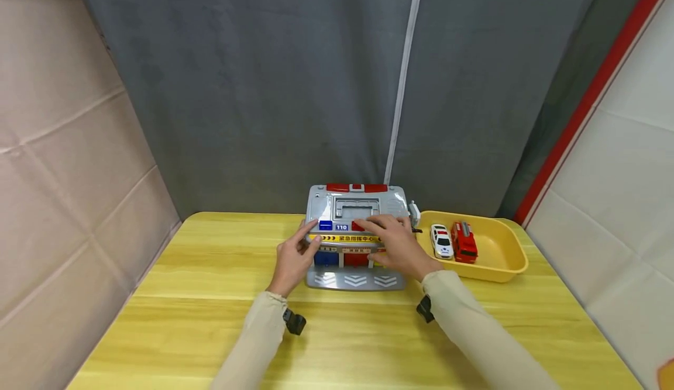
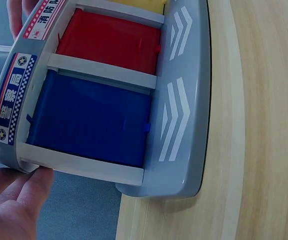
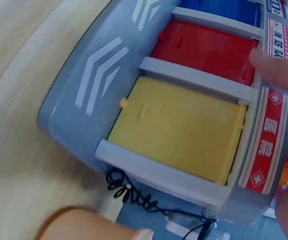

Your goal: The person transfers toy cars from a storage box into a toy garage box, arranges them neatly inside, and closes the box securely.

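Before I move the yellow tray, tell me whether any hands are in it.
No, left hand and right hand are both at the grey toy station, outside the yellow tray.

I count one left hand, one right hand, one grey plastic toy station, three rectangular doors (one blue door, one red door, one yellow door), one oblong yellow tray, two toy vehicles: one white car, one red fire truck.
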A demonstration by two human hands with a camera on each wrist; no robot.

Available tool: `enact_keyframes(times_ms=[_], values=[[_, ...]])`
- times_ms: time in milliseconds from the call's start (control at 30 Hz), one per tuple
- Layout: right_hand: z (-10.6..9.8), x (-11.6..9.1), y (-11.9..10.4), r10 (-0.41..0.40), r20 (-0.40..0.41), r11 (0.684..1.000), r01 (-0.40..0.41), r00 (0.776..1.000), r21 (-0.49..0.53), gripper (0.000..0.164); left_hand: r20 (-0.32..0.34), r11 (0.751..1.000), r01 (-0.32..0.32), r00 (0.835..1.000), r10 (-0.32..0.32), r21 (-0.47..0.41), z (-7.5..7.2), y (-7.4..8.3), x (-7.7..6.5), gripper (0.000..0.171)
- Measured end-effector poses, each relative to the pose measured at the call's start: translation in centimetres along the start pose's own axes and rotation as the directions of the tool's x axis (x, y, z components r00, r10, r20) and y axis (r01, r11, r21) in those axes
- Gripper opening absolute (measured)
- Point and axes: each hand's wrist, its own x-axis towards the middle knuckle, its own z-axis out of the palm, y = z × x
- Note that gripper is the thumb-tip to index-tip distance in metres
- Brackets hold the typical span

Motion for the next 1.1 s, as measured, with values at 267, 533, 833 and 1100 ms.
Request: enact_keyframes(times_ms=[267, 533, 833, 1100], values=[[0.2, 0.2, 0.2, 0.022, 0.019, 0.998, -0.023, 1.000, 0.055, 0.071, -0.002, 1.000, 0.006, 1.000, -0.006, -0.001, 0.3, -0.1, -0.1, 0.041], [-0.4, 0.1, 0.4, -0.004, 0.028, 0.996, 0.002, 1.000, 0.087, 0.071, -0.010, 1.000, -0.021, 1.000, 0.021, 0.001, 0.3, 0.1, -0.2, 0.042], [-1.3, 0.1, 0.9, -0.017, 0.136, 0.994, 0.003, 0.991, 0.106, 0.071, 0.005, 1.000, -0.006, 1.000, 0.006, 0.004, 0.4, 0.2, -0.3, 0.042], [-1.5, 0.0, 0.9, -0.002, 0.156, 0.995, -0.014, 0.988, 0.102, 0.072, 0.007, 1.000, -0.013, 1.000, 0.013, -0.002, 0.5, 0.1, -0.2, 0.041]])
